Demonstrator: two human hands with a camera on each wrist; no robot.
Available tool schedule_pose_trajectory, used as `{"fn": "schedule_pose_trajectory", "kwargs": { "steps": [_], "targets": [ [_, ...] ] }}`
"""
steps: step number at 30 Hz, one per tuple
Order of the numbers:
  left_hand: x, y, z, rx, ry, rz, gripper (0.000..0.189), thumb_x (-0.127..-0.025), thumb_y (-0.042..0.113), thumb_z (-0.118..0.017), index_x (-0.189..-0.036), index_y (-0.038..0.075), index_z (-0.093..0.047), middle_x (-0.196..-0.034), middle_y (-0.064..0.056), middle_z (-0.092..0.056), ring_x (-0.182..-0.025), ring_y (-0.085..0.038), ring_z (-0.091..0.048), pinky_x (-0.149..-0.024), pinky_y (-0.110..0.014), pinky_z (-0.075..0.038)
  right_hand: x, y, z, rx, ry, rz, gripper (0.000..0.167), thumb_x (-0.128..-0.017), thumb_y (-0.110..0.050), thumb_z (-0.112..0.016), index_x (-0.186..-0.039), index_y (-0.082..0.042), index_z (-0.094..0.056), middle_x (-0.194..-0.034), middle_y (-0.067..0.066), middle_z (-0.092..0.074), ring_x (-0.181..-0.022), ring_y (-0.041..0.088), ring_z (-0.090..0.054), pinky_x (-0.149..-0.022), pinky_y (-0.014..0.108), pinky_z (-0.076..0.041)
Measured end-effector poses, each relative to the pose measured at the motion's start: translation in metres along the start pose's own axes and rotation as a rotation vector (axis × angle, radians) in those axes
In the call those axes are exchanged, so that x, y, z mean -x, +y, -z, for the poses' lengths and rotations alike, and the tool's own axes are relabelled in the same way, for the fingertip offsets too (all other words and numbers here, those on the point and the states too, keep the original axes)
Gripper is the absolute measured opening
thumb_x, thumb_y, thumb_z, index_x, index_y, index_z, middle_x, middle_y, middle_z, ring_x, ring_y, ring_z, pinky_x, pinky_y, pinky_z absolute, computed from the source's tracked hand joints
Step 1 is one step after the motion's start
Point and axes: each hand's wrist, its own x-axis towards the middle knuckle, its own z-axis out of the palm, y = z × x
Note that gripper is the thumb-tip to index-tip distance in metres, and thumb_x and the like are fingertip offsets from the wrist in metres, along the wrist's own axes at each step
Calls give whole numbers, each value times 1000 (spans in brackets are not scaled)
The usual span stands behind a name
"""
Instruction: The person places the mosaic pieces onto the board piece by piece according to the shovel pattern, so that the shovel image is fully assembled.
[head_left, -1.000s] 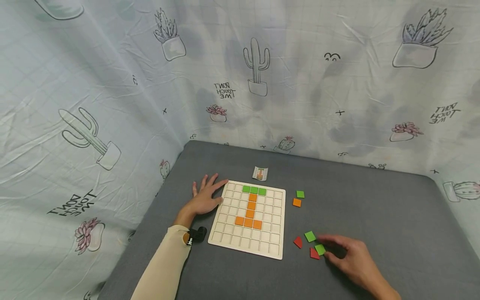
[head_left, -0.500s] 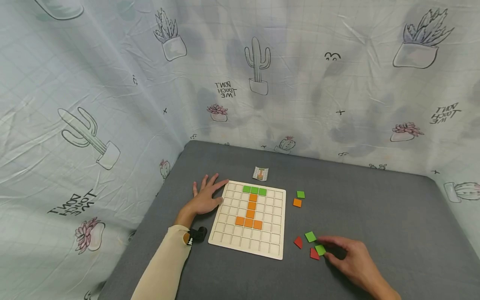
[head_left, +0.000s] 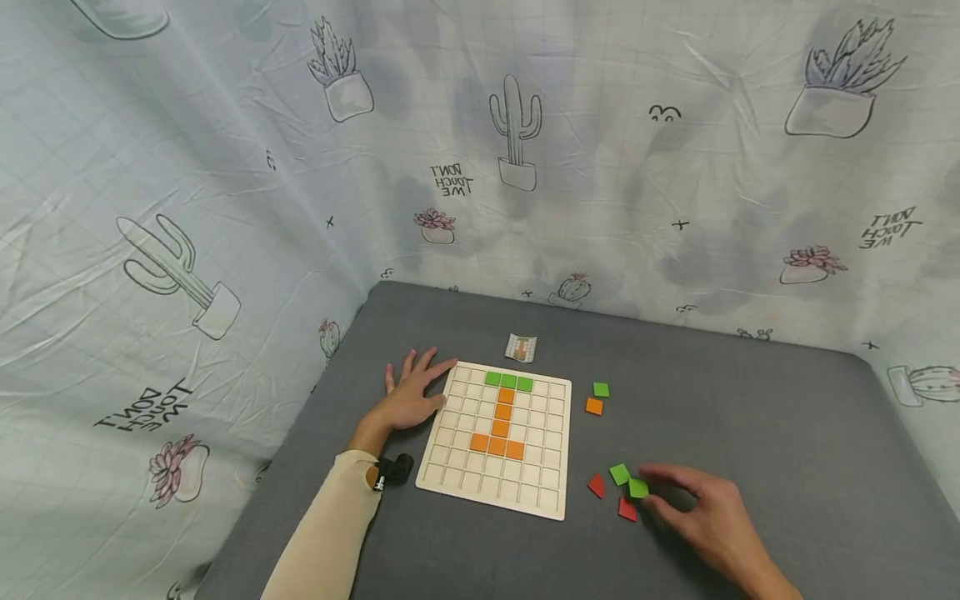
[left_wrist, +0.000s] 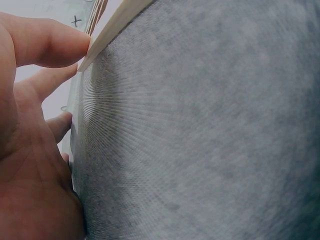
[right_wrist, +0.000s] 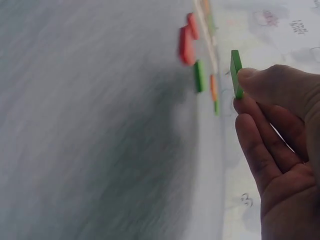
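Observation:
My right hand [head_left: 701, 515] pinches a green square tile [head_left: 638, 489] between thumb and fingers. In the right wrist view the tile [right_wrist: 236, 74] is held on edge, raised off the table. Near it on the table are another green tile [head_left: 619, 475] and two red angular pieces [head_left: 596, 486]. My left hand [head_left: 408, 402] lies spread beside the pale wooden grid board [head_left: 540, 442], thumb and index fingertip touching its left edge. Three green tiles [head_left: 508, 381] form a row on the board, with several orange tiles [head_left: 500, 427] in a column and a short row below.
A small printed pattern card [head_left: 521, 347] lies behind the board. Right of the board, a loose green tile [head_left: 601, 389] and an orange tile [head_left: 594, 406] lie on the grey table [head_left: 750, 400]. A cactus-print curtain [head_left: 600, 183] hangs behind and at the left.
My right hand has lifted the green tile off the table and shifted it slightly away from me. The nearer red piece has moved slightly. The left hand stays in place.

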Motion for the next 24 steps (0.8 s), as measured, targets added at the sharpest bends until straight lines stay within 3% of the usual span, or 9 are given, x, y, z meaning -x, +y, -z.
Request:
{"fn": "schedule_pose_trajectory", "kwargs": {
  "steps": [9, 14, 24],
  "targets": [
    [1, 1, 1, -2, -1, 2, 68, -105, 18, -59, -171, 22, -44, -185, -17, -10, -170, -48, 10, -125, -76, 20, -21, -25, -9, 0, 60, 73, 50, -71, 3, -99, -115, -17, -85, -105, -10, -84, -89, 11, -79, -86, 8, -54],
    [0, 1, 1, -7, -9, 6, 68, -105, 19, -59, -171, 23, -43, -185, -16, -10, -170, -47, 10, -125, -76, 20, -32, -38, -17, -42, 107, 94, 49, -72, 0, -99, -115, -18, -85, -105, -9, -84, -91, 10, -79, -88, 9, -53],
    [0, 2, 1, 1, -7, 5, 68, -105, 17, -59, -171, 22, -44, -185, -18, -11, -170, -49, 9, -125, -77, 18, -53, -55, -28, -128, 113, 115, 45, -76, 2, -97, -116, -15, -85, -108, -7, -85, -93, 15, -79, -89, 9, -53]
  ]
}}
